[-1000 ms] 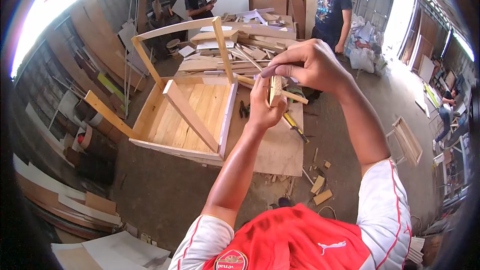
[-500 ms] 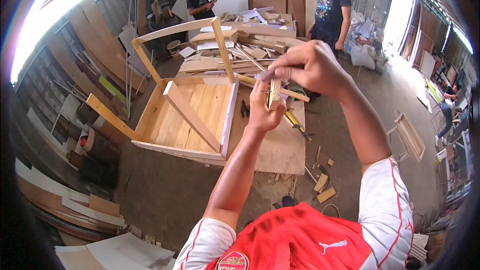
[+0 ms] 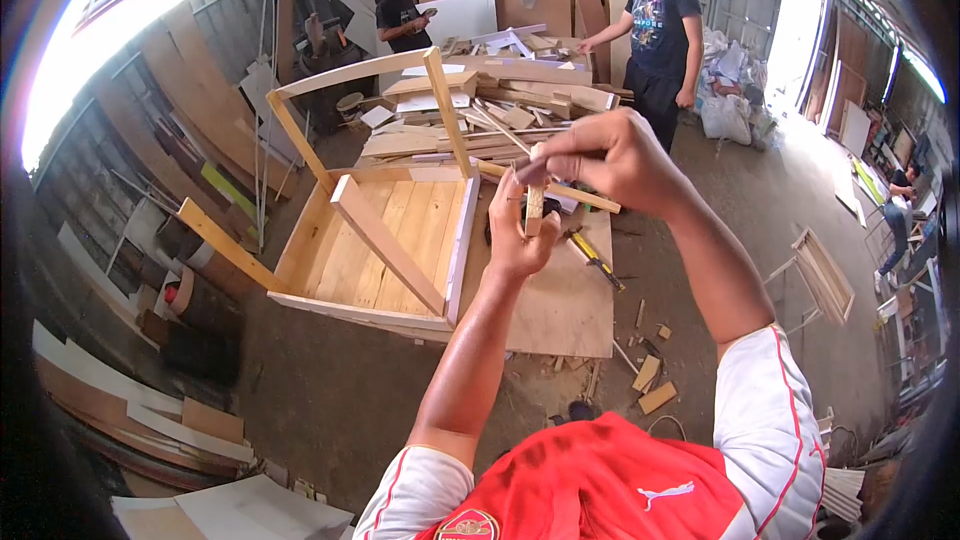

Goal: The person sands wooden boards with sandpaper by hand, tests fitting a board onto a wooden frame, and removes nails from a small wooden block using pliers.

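Observation:
A small wood piece [image 3: 535,210] is gripped upright between the fingers and thumb of my left hand [image 3: 517,240]. Above it, my right hand [image 3: 622,162] pinches a dark brownish piece [image 3: 532,172], perhaps sandpaper, against the wood's upper end. Something thin and dark, possibly a nail or screw, shows beside my left fingers. To the left stands a wooden frame [image 3: 375,304] with a slatted base and upright legs. Below my hands lies a plywood sheet [image 3: 562,310], with a yellow and black tool [image 3: 597,258] on it.
Behind the frame is a heap of wood pieces [image 3: 420,143]. Two people [image 3: 405,20] [image 3: 660,35] stand at the back, and another person [image 3: 893,225] is at the far right. Wood offcuts [image 3: 657,397] lie on the floor. A small wooden frame [image 3: 822,275] stands at right.
My hands have shifted slightly left and the dark piece sits lower over the wood. The person at the back right has stretched an arm toward the heap.

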A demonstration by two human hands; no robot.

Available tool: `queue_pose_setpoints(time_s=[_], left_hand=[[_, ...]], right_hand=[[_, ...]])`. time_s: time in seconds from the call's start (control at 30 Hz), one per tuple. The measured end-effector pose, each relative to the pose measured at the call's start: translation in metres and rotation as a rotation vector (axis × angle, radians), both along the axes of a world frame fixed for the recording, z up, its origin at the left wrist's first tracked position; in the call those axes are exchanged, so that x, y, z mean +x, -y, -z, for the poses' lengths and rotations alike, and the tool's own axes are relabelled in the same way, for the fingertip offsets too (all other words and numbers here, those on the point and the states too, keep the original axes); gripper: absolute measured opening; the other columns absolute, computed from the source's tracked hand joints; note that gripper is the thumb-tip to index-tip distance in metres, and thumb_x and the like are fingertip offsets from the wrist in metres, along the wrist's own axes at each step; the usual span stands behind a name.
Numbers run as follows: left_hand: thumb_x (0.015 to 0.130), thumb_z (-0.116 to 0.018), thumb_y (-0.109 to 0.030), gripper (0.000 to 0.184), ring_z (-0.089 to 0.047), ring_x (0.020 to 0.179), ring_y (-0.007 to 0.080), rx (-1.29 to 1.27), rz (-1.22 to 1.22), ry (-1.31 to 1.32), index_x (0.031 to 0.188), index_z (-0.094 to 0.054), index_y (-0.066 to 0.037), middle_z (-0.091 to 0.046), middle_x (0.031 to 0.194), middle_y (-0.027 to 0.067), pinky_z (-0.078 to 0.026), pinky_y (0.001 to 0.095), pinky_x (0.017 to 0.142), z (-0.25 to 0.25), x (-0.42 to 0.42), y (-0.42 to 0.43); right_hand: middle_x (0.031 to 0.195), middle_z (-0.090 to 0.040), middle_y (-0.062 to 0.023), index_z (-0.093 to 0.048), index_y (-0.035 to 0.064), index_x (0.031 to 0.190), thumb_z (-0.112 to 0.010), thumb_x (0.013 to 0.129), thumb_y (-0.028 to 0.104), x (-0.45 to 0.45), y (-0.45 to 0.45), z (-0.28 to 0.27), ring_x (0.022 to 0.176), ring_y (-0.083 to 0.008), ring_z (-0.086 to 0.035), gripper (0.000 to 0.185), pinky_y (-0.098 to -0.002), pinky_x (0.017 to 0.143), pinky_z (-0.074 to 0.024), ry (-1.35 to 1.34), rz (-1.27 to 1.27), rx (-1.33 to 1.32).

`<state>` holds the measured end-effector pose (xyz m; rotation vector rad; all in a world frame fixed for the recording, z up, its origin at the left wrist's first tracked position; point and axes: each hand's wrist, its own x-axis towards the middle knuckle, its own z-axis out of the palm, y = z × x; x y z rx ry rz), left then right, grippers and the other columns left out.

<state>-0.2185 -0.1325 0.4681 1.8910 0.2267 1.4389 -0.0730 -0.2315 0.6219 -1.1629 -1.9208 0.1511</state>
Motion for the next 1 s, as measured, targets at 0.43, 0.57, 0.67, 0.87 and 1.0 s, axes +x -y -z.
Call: queue_pose_setpoints(time_s=[0.43, 0.57, 0.67, 0.87, 1.0], left_hand=[[0.069, -0.06, -0.015, 0.054, -0.059, 0.095, 0.028, -0.047, -0.029, 0.087, 0.119, -0.057, 0.003, -0.059, 0.1, 0.0142, -0.048, 0.0395, 0.089, -0.006, -0.01, -0.008], [0.069, -0.06, -0.016, 0.052, -0.058, 0.096, 0.0294, -0.053, -0.041, 0.115, 0.117, -0.057, 0.003, -0.059, 0.1, 0.0152, -0.047, 0.0398, 0.089, -0.003, -0.012, -0.007], [0.071, -0.06, -0.011, 0.05, -0.059, 0.1, 0.0273, -0.099, -0.033, 0.171, 0.12, -0.056, 0.003, -0.06, 0.106, 0.0138, -0.047, 0.0386, 0.092, 0.001, -0.011, -0.007], [0.078, -0.062, -0.009, 0.058, -0.056, 0.122, 0.0247, -0.235, 0.024, 0.05, 0.133, -0.05, 0.005, -0.06, 0.125, 0.0139, -0.044, 0.0373, 0.104, 0.005, -0.025, -0.012], [0.079, -0.064, -0.009, 0.059, -0.057, 0.118, 0.0222, -0.225, 0.028, 0.152, 0.134, -0.049, 0.003, -0.059, 0.123, 0.0128, -0.045, 0.0367, 0.103, 0.013, -0.023, -0.015]], right_hand=[[0.098, -0.078, -0.0086, -0.075, -0.0019, 0.105, -0.066, 0.092, 0.0, -0.017, -0.019, 0.013, 0.09, -0.0117, -0.071, 0.016, -0.0278, 0.081, -0.0576, -0.151, 0.04, 0.047], [0.094, -0.077, -0.0093, -0.078, 0.0083, 0.104, -0.07, 0.091, 0.017, -0.017, -0.034, 0.03, 0.085, -0.016, -0.074, 0.018, -0.0295, 0.073, -0.0557, -0.189, 0.011, 0.127], [0.093, -0.077, -0.0087, -0.079, 0.0105, 0.105, -0.072, 0.09, 0.019, -0.022, -0.035, 0.026, 0.085, -0.0161, -0.074, 0.019, -0.0293, 0.074, -0.0553, -0.182, -0.005, 0.127], [0.092, -0.077, -0.0107, -0.077, 0.0042, 0.106, -0.073, 0.088, 0.007, -0.03, -0.038, 0.03, 0.083, -0.0168, -0.073, 0.018, -0.0299, 0.076, -0.0558, -0.162, 0.027, 0.201], [0.092, -0.077, -0.0112, -0.077, 0.0036, 0.106, -0.072, 0.088, 0.007, -0.036, -0.032, 0.035, 0.083, -0.0171, -0.073, 0.018, -0.0302, 0.075, -0.0557, -0.06, -0.073, 0.206]])
